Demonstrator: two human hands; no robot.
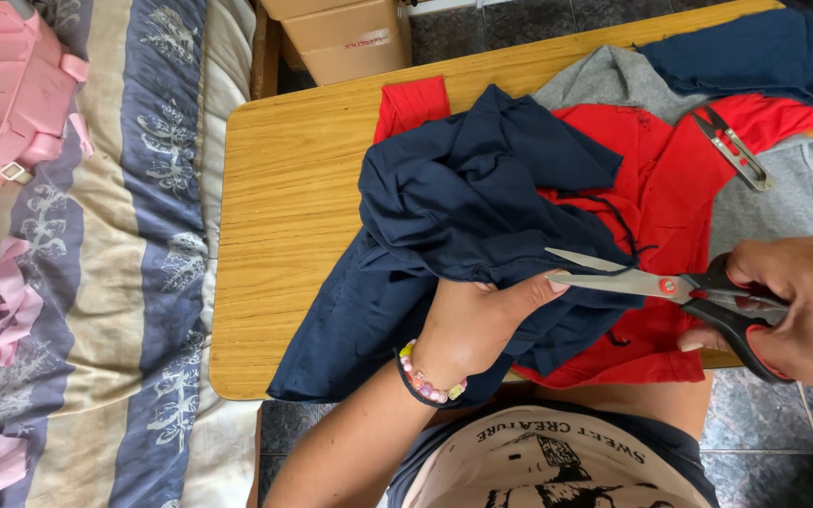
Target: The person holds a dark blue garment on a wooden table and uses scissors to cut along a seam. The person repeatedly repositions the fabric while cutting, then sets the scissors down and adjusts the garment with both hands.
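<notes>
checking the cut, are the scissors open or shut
Open: the scissors in the right hand show two blades spread apart over the navy cloth.

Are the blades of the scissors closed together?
No, the scissors in the right hand have their blades apart, pointing at the navy cloth.

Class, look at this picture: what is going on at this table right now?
A person is working at a wooden table heaped with clothing. The left hand presses and grips a navy blue garment. The right hand holds black-handled scissors with the blades open at the navy cloth's edge, above a red garment. A grey garment, another blue piece and a small metal clipper lie farther back. A bed stands alongside.
</notes>
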